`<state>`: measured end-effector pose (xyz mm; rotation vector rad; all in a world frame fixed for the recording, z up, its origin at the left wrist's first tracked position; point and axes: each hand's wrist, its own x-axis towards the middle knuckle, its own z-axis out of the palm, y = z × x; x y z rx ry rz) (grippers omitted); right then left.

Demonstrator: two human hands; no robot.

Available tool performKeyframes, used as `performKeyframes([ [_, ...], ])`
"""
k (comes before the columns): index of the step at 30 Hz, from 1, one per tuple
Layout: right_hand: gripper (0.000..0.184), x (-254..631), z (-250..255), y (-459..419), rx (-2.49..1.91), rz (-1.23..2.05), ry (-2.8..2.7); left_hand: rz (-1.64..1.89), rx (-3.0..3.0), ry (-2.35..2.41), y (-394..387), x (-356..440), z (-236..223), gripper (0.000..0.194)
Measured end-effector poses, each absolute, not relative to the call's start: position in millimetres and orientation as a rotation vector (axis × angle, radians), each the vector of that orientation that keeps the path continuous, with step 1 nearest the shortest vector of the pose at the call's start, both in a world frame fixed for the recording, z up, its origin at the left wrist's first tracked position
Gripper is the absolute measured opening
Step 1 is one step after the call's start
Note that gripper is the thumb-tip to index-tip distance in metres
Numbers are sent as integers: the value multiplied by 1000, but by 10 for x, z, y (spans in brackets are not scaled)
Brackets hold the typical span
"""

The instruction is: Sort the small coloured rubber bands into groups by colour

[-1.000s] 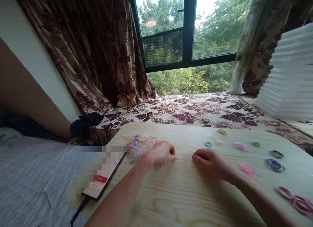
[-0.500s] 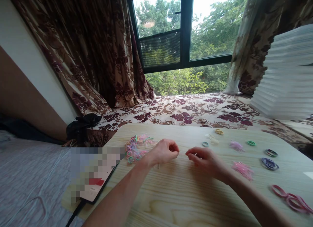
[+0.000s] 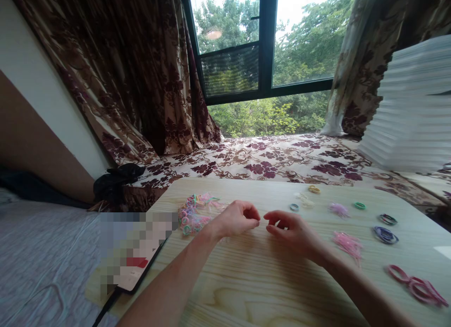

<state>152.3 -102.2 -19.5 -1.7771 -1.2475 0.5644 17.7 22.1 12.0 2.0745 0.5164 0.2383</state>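
Observation:
Above the middle of the wooden table, my left hand [image 3: 239, 218] is closed, thumb and forefinger pinched together; anything between them is too small to make out. Facing it, my right hand [image 3: 289, 227] has its thumb and forefinger slightly apart, with nothing visible between them. A narrow gap separates the two hands' fingertips. Behind my left wrist lies a mixed pile of small coloured elastic hair bands [image 3: 192, 216], partly hidden by my hand. Near my right hand are a pink bunch of bands [image 3: 348, 245], a teal ring [image 3: 294, 207] and pale cream bands [image 3: 305, 200].
On the table's right lie a lilac bunch [image 3: 338, 210], a green band [image 3: 360, 206], yellow bands [image 3: 314, 189], a dark band [image 3: 388, 219], navy hair ties [image 3: 385, 235] and larger pink ties [image 3: 419, 287]. A partly blurred-out device [image 3: 136, 273] with a cable sits at the left edge.
My right hand has come slightly closer to my left, and its thumb and forefinger have parted a little. The left hand stays pinched. Camera view has shifted slightly.

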Motion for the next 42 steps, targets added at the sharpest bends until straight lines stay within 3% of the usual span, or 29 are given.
performKeyframes([
  [42,25,1502,-69,-1055,-1908,494,-1256,132,2041,520,240,163,62,36],
])
